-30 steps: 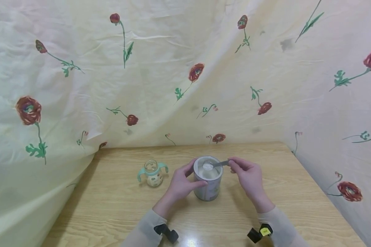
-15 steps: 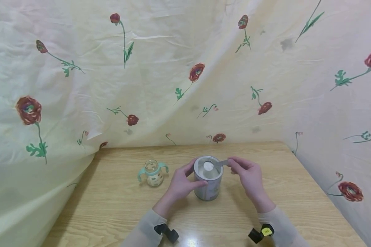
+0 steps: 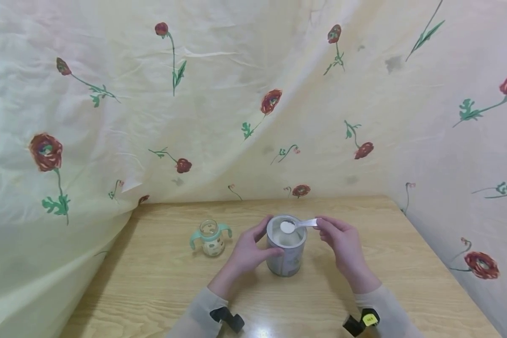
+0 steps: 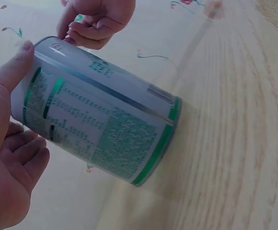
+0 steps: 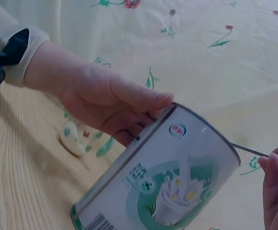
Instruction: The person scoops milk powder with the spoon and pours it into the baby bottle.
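A milk powder can [image 3: 285, 263], its top open, stands upright on the table. My left hand [image 3: 247, 251] grips its left side near the rim, thumb in front and fingers behind. In the right wrist view the can's printed front [image 5: 177, 177] shows a splash of milk in a glass. My right hand [image 3: 344, 241] pinches the end of a scoop's handle [image 3: 308, 223] at the can's right. The scoop's bowl [image 3: 287, 227] holds white powder and is over the can's mouth. Left of the can, a glass baby bottle [image 3: 213, 246] with two teal handles stands without a lid.
The wooden table [image 3: 160, 281] runs back to a flower-printed cloth [image 3: 219, 117], which also hangs along both sides. Black straps with small boxes [image 3: 357, 324] circle both wrists.
The scoop has risen within the can's mouth, and its handle has turned to show a lighter face. My right hand has moved slightly right; the left keeps its hold on the can.
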Demonstrator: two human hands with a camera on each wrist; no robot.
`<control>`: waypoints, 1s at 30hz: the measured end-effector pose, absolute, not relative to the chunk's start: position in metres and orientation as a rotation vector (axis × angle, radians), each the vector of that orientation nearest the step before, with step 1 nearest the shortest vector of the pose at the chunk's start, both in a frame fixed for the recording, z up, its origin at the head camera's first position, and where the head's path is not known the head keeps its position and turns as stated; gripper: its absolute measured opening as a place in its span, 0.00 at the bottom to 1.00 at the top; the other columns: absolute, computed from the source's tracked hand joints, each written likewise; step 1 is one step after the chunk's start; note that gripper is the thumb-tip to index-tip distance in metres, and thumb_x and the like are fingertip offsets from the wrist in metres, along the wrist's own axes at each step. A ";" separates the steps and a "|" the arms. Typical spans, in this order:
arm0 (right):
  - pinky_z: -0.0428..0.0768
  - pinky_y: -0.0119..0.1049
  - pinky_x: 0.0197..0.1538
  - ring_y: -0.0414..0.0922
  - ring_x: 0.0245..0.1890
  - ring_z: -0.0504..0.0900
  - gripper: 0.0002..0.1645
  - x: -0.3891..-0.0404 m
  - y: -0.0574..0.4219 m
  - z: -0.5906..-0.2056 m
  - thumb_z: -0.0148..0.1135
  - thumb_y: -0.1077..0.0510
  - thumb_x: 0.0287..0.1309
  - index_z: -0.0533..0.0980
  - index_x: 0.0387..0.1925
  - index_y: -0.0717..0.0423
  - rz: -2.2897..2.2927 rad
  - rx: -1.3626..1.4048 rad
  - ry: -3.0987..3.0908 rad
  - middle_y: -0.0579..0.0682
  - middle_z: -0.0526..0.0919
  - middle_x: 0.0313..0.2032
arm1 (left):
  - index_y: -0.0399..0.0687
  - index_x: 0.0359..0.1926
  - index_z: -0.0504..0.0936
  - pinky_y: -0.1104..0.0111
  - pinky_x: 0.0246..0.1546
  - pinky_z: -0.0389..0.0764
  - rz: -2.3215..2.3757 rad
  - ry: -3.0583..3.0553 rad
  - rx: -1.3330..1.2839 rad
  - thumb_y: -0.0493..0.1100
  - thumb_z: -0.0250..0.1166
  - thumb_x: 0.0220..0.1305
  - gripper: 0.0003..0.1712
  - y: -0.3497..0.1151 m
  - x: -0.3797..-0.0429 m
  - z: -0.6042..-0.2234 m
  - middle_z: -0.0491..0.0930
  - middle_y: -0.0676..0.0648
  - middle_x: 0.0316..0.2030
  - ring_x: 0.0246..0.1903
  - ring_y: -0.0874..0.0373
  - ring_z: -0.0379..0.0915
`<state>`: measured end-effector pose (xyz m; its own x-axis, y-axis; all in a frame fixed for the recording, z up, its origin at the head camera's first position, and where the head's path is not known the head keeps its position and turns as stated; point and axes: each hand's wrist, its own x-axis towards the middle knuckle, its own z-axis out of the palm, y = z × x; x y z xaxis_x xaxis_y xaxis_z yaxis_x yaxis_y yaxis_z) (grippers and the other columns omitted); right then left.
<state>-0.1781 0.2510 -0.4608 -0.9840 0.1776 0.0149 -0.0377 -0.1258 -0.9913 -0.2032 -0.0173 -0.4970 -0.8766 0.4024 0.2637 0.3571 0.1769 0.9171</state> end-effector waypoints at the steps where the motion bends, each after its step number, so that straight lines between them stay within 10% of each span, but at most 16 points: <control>1: 0.87 0.28 0.46 0.37 0.36 0.84 0.13 -0.178 0.251 -0.460 0.72 0.56 0.72 0.88 0.50 0.60 2.290 -0.175 -1.942 0.43 0.91 0.36 | 0.52 0.83 0.63 0.56 0.78 0.63 1.840 2.381 0.764 0.50 0.83 0.59 0.57 -0.018 -0.203 -0.496 0.63 0.51 0.80 0.78 0.53 0.61; 30: 0.83 0.19 0.48 0.32 0.37 0.84 0.08 -0.166 0.207 -0.419 0.62 0.64 0.76 0.85 0.49 0.53 2.805 -0.286 -1.525 0.45 0.89 0.39 | 0.47 0.75 0.76 0.47 0.75 0.68 2.044 2.491 0.621 0.42 0.74 0.70 0.35 -0.103 -0.192 -0.473 0.75 0.48 0.73 0.72 0.39 0.70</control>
<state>-0.1657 0.2075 -0.4186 -0.9821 0.0284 -0.1863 0.1409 -0.5456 -0.8261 -0.1925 -0.1034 -0.4735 -0.9189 0.1993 0.3405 0.3728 0.1564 0.9146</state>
